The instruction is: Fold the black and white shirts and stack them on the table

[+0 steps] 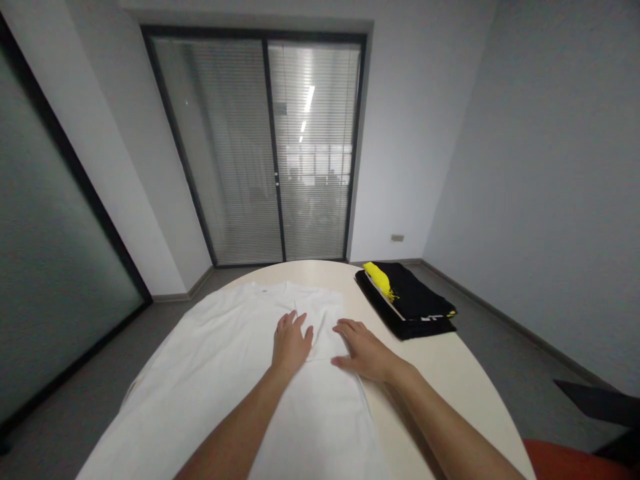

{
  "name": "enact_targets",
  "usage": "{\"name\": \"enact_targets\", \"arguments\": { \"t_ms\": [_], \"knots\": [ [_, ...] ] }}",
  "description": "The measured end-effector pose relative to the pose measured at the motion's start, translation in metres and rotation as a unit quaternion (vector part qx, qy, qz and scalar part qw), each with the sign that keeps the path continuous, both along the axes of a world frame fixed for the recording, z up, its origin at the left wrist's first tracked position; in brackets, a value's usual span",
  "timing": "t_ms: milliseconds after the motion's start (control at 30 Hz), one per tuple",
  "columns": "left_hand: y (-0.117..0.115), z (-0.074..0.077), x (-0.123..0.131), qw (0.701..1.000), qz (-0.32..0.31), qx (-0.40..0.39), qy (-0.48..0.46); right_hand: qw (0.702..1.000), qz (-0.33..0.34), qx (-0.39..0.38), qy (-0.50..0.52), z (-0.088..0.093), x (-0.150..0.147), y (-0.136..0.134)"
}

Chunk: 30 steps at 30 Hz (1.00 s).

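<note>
A white shirt (215,360) lies spread over the left and middle of the round table, with small wrinkles near its upper right part. On that part rests my left hand (291,343), its fingers apart and pointing away from me. My right hand (361,350) is at the shirt's right edge, thumb and fingers spread, the fingertips touching the white cloth. Neither hand is closed round the fabric. The shirt's lower end runs out of view at the bottom.
Folded black clothes (410,293) with a yellow print lie in a stack at the table's (470,380) back right. A red seat (575,462) shows at the lower right, beside a dark object (600,402). Glass doors (270,153) with blinds stand beyond.
</note>
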<state>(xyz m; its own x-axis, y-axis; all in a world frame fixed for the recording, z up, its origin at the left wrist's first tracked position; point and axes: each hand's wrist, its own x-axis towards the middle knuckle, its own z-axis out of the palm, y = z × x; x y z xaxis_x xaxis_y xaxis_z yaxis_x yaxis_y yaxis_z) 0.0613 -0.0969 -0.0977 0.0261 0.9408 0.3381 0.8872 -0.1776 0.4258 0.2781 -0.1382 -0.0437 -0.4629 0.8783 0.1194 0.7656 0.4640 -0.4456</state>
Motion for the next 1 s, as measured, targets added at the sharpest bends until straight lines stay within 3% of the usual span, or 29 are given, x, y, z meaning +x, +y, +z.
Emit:
{"name": "enact_targets", "arguments": {
  "t_ms": [200,467,667,833,1000],
  "knots": [
    [0.007,0.0,-0.005,1.0,-0.011,-0.006,0.0,0.999,0.029,-0.029,-0.018,0.015,0.005,-0.006],
    [0.017,0.0,-0.007,0.999,-0.028,-0.017,0.0,0.998,0.053,-0.01,-0.036,0.016,0.011,-0.005],
    [0.017,0.001,-0.007,0.997,-0.055,0.02,-0.046,0.998,0.057,-0.004,-0.017,0.016,0.014,-0.005],
    [0.012,0.01,-0.013,0.993,0.003,0.068,-0.097,0.998,0.06,-0.034,-0.004,0.018,0.017,-0.005],
    [0.006,0.01,-0.017,0.994,0.048,0.054,-0.08,0.997,0.061,-0.056,0.005,0.015,0.02,-0.002]
  ]
}}
